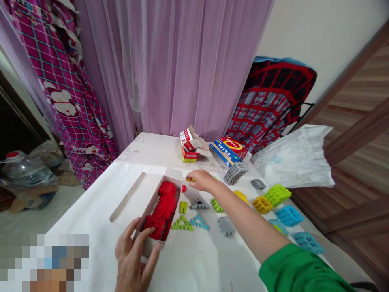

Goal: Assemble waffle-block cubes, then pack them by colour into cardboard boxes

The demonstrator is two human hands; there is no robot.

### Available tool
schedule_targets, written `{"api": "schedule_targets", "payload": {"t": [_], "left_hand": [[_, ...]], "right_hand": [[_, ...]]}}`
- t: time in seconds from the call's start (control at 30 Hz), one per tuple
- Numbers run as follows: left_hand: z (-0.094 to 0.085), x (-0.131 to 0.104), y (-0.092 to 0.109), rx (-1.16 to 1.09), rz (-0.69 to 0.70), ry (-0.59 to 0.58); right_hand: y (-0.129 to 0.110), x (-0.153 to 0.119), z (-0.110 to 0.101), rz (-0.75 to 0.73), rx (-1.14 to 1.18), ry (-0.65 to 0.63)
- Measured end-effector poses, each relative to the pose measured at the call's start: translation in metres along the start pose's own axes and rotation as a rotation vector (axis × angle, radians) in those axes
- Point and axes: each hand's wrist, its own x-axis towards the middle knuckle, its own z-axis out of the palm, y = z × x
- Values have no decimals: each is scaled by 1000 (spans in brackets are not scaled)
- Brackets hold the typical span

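Observation:
My left hand (136, 255) grips the near end of an open white cardboard box (148, 205). Its thumb is on the box's right side, and its fingers reach over the left wall and rim. Red plastic building pieces (164, 207) fill the box in a long heap. Beyond the box's far right corner, my right hand (199, 180) pinches a small yellow building piece (190, 179). Just below that hand lies a small red piece (184, 188). Near the box's right wall are green pieces (182, 223), a blue triangular piece (199, 222) and a grey triangular piece (199, 204).
Stacks of yellow (262, 205), lime (277, 195) and blue pieces (289, 215) stand at the right. Small cartons (190, 156) and a blue-red box (226, 152) sit at the back. A white plastic bag (294, 158) borders the table's right edge.

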Motion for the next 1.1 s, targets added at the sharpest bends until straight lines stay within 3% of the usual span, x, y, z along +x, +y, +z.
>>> {"api": "schedule_targets", "payload": {"t": [0.17,0.4,0.53,0.7,0.83,1.0,1.1], "left_hand": [[1,-2,-8,12,-4,-4],[3,-8,-16,14,-13,-45],[3,-8,-14,18,-3,-41],[3,-6,-10,11,6,-45],[4,-8,-13,23,16,-32],[5,-10,-15,19,3,-34],[5,-10,-14,-2,-19,-33]], "right_hand": [[-14,11,36,-23,12,-62],[-23,17,44,1,-33,-65],[-20,10,34,16,-79,-73],[-10,-11,-7,60,-94,34],[-30,-18,-34,-77,-15,168],[-72,-3,-26,-191,-125,80],[-81,5,-13,-184,-148,37]]}}
